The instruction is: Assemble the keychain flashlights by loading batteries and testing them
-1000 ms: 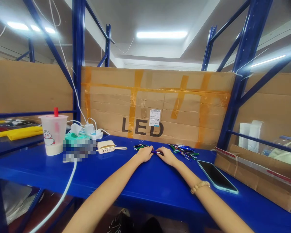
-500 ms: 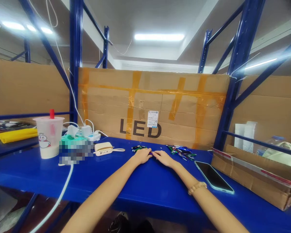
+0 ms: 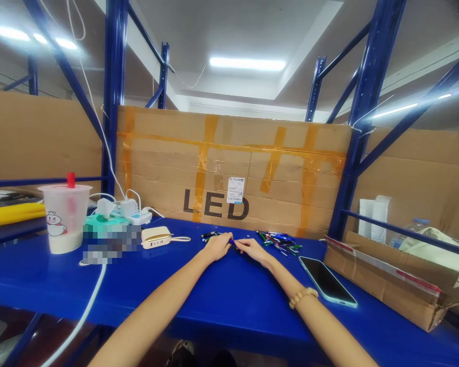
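Observation:
My left hand point(image 3: 218, 246) is closed around a dark blue-purple pen point(image 3: 232, 242), only a short part of which shows between my hands. From the other side, my right hand point(image 3: 253, 248) pinches the pen's near end with thumb and fingertips. Just behind my left hand lie a few dark and green pens point(image 3: 208, 236), partly hidden by it. A loose heap of blue, green, red and black pens point(image 3: 280, 241) lies beyond my right hand.
On the blue tabletop point(image 3: 229, 293) a phone point(image 3: 327, 280) and a long open cardboard box point(image 3: 382, 285) lie at right. Leftward are a cream power bank point(image 3: 155, 238), a power strip point(image 3: 139, 218) and a plastic cup point(image 3: 66, 219). A large carton point(image 3: 168, 168) stands behind.
My right hand's fingers have drawn in to a tighter pinch at the pen, with more of it showing between my hands. The whole view has shifted slightly.

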A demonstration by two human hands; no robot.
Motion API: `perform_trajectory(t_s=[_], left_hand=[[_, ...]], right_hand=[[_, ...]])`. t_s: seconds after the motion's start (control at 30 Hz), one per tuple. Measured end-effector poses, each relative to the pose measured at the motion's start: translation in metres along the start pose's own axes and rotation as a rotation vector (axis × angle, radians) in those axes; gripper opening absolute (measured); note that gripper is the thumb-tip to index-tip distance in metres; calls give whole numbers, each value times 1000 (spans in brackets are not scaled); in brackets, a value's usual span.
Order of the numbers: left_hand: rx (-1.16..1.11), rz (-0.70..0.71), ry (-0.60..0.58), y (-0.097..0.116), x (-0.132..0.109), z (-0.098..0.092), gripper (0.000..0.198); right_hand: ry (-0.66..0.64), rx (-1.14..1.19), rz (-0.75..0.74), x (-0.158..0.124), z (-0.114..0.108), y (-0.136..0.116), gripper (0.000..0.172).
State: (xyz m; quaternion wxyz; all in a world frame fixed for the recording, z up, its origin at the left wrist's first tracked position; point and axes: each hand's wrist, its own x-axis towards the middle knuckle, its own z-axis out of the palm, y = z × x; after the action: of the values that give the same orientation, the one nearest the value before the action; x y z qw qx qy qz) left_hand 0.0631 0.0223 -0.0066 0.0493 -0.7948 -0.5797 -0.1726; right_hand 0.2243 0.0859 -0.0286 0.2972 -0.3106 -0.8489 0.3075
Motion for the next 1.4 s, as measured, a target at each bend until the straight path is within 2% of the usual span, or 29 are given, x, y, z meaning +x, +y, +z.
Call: perform_trajectory(t_s=[0.3,0.97,1.2,1.4], left_hand=[[10,8,-68,-1,1,3,17],[21,9,-105,0,4,6,31],[-7,0,-79,-1,4,7,30],[-22,-70,-80,-3,4,7,29]], right_hand=[[-32,-116,-19,0,2,2,31],[-17,-624,-33,-13,7,-30,29],[-30,-773,73,-11,10,-37,28],[17,-838,218,4,19,-45,37]])
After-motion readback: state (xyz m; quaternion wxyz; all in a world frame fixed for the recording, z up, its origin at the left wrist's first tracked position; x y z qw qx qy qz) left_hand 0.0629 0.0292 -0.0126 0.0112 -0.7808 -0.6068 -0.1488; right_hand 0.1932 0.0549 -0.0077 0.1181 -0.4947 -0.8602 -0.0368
